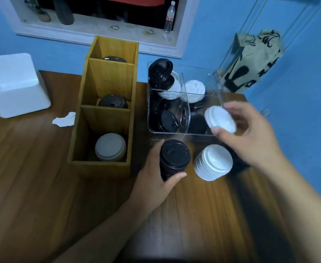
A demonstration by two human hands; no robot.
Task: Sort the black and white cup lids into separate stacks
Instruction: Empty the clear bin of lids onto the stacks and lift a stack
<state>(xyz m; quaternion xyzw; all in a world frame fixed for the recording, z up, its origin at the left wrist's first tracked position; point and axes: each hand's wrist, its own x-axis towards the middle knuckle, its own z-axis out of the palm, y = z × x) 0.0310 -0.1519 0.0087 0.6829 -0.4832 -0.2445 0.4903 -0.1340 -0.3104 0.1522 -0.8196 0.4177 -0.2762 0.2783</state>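
The left hand (pixel 156 168) grips the black lid stack (pixel 174 159) while the right hand (pixel 250 133) pinches one white lid (pixel 220 119) (blurred) above the white lid stack (pixel 213 162).

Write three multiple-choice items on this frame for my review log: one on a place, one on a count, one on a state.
1. Where does the white stack stand?
A. on the table, right of the black stack
B. on the floor
C. on a shelf

2. How many compartments does the wooden organizer have?
A. two
B. three
C. five

3. What is the right hand doing?
A. lying flat on the table
B. pinching a single white lid
C. gripping the black stack

Answers:
1 A: it sits on the wood surface beside the black stack, which the left hand grips.
2 B: two dividers split it into three.
3 B: thumb and fingers hold one lid, tilted, above the table.
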